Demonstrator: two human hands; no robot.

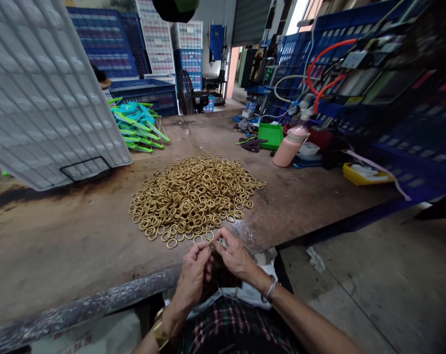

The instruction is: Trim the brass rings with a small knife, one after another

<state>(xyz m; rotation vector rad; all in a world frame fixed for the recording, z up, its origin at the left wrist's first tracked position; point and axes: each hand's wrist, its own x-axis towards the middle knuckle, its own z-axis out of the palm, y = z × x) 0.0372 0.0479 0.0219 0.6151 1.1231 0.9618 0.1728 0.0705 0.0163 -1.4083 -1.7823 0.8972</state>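
A broad heap of gold-coloured rings (195, 191) lies on the worn brown table. Just off its near edge, my two hands meet fingertip to fingertip. My left hand (196, 269) is closed in a pinch, and the small item at its fingertips is too hidden to make out, though it may be a ring. Fingers curled, my right hand (235, 254) grips a small grey metal piece (223, 243), mostly covered by the thumb and forefinger. Several loose rings lie flat right beyond my fingers.
A white crate (53, 98) stands at left beside green-and-blue plastic frames (138, 125). On the right are a pink bottle (290, 147), a green tray (270, 136), a yellow tray (366, 176) and a machine with orange hoses (319, 64). The table edge (134, 290) runs close to me.
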